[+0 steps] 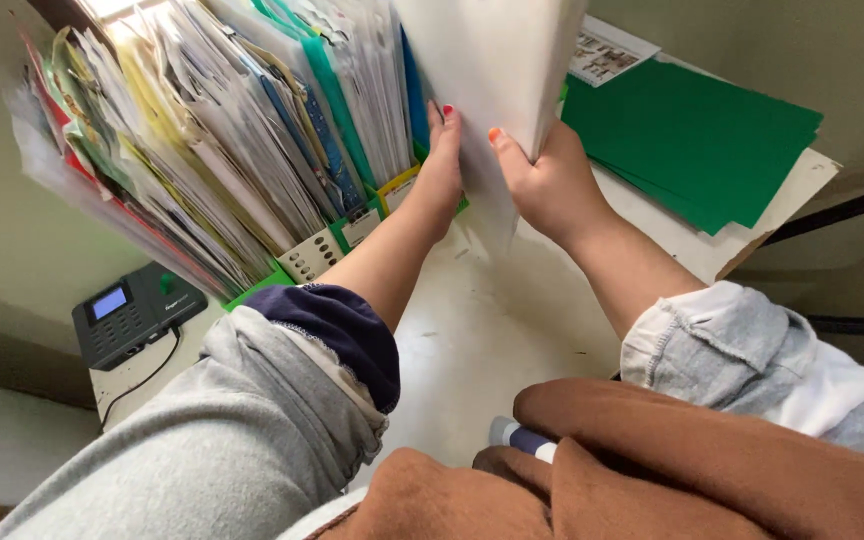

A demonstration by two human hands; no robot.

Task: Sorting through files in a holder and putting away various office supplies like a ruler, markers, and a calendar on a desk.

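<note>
White sheets (497, 70) upright, pinched in right hand (550, 185), fingers clamped on their edge; left hand (439, 175) flat, fingers together, against packed files (252, 130) in green holder (257, 283) on surface (492, 330). Risk: overstuffed files tipping, sheets bending.

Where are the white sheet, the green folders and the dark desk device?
white sheet (497, 60), head view, on its flat middle.
green folders (692, 140), head view, on the top cover.
dark desk device (132, 315), head view, on its keypad.

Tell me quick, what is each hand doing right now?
Left hand: open and flat, pressed against the row of files.
Right hand: closed, gripping a white sheet.
</note>
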